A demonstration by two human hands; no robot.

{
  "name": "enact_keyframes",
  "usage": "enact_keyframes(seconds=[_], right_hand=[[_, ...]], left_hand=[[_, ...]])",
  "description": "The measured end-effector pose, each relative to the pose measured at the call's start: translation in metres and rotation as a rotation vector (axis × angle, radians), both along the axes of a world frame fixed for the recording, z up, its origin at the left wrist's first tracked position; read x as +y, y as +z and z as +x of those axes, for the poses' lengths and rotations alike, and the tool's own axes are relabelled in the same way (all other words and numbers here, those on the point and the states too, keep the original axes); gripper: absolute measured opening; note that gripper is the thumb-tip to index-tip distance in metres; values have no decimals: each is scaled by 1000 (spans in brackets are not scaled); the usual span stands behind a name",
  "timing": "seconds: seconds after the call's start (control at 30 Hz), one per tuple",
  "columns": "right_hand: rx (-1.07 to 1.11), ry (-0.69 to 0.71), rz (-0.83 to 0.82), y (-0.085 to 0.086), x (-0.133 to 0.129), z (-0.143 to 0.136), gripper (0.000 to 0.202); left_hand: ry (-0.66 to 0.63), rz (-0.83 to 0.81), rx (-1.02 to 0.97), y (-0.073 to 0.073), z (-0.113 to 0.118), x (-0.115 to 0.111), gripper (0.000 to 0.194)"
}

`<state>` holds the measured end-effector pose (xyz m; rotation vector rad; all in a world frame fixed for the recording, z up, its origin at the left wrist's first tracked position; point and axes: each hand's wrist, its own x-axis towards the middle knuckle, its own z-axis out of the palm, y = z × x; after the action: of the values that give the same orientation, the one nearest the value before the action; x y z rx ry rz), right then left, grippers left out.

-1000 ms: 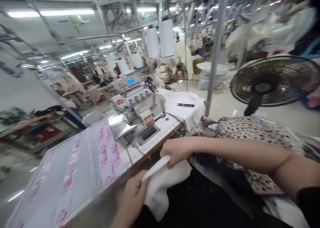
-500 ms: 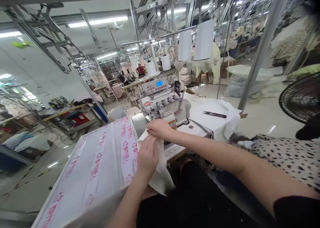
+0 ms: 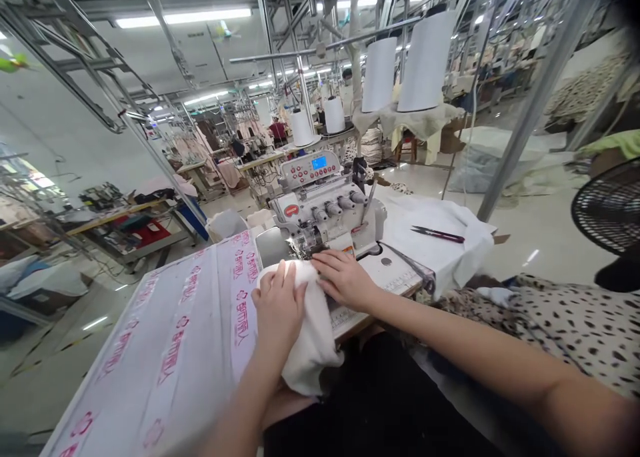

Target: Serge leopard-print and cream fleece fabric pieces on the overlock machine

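Note:
A piece of white fabric lies at the front of an overlock sewing machine, its lower part hanging over the table edge toward my lap. My left hand rests on the left of the fabric, fingers spread and thumb apart. On the fabric's right edge, just in front of the machine's needle area, my right hand lies with its fingers stretched out. Fingertips of both hands touch the cloth. The fabric's far edge near the presser foot is partly hidden.
Left of the machine, a table covering bears pink printed lettering. Thread snips lie on white cloth to the right. Spotted fabric is heaped at right, near a black fan. Thread cones stand above.
Both hands were pinching the fabric close together at the machine. Now they are apart, laid on the cloth, which is spread flatter. The right hand has shifted right and the view has moved slightly.

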<state>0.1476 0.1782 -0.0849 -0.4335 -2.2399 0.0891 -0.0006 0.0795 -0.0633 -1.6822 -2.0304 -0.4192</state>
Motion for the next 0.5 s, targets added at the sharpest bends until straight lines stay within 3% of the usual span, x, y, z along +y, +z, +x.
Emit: enact_keyframes(seconds=[0.07,0.13,0.23,0.3,0.33,0.4,0.43,0.5], right_hand=[[86,-21,-191,1,7,-3,31],[137,22,-509,-2,5,-6,28],[38,282,-1132,-17,-15,-6,29],[-81,454,-1418,-30,-34,-3,38],[-87,482,-1480,-36,-42,0,39],[-59,500,-1495,-44,-54,7,38],[-48,487,-1449,-47,-58,11,34],[-72,462,-1298,-49,-60,18,25]], left_hand=[[12,-47,-37,8,-2,10,44],[12,-74,-85,14,-6,19,43],[-74,-49,-183,14,-15,24,40],[-157,52,-314,3,-24,17,41],[-166,117,-413,-5,-28,11,43],[-16,220,-690,-23,-35,-7,57],[50,183,-833,-32,-37,-17,61],[35,55,-996,-46,-40,-40,60]])
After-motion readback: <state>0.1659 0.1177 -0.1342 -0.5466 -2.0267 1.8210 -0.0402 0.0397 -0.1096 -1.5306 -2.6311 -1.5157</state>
